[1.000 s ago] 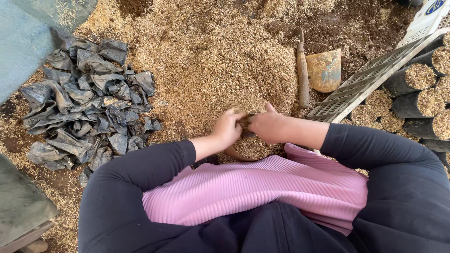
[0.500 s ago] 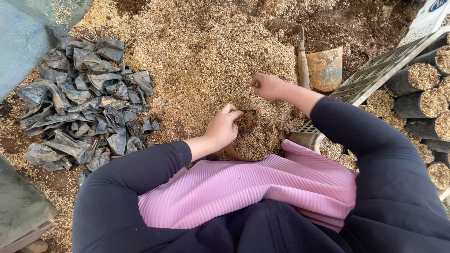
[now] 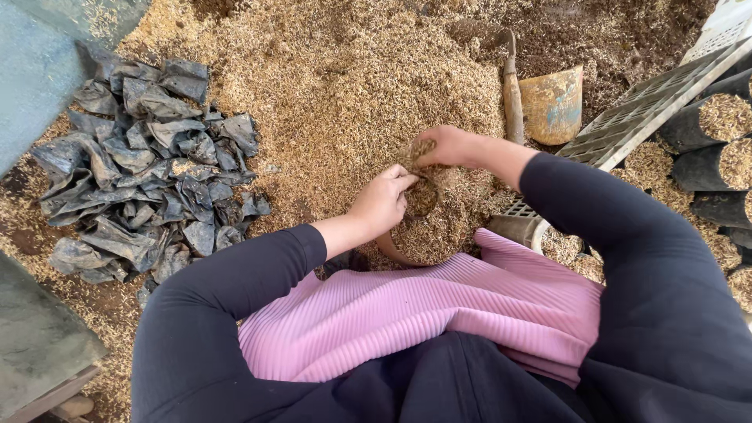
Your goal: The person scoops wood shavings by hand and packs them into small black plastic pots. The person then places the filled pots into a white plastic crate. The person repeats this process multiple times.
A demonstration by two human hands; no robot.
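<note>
My left hand [image 3: 381, 202] grips the rim of a small black bag [image 3: 423, 200] that stands in the loose husk mix, holding it open. My right hand [image 3: 445, 146] is closed around a handful of husk mix [image 3: 421, 149] just above the bag's mouth. Both hands sit at the near foot of a big pile of tan husk and soil mix [image 3: 345, 86]. A pink cloth [image 3: 407, 301] lies across my lap below the hands.
A heap of empty black bags [image 3: 141, 180] lies to the left. A small trowel [image 3: 540, 98] rests on the pile at the right. A grey plastic tray [image 3: 650, 102] and several filled black bags [image 3: 724, 117] stand at the far right.
My right hand reached out onto the pile, then came back toward the bag with a handful of mix. My left hand stayed on the bag.
</note>
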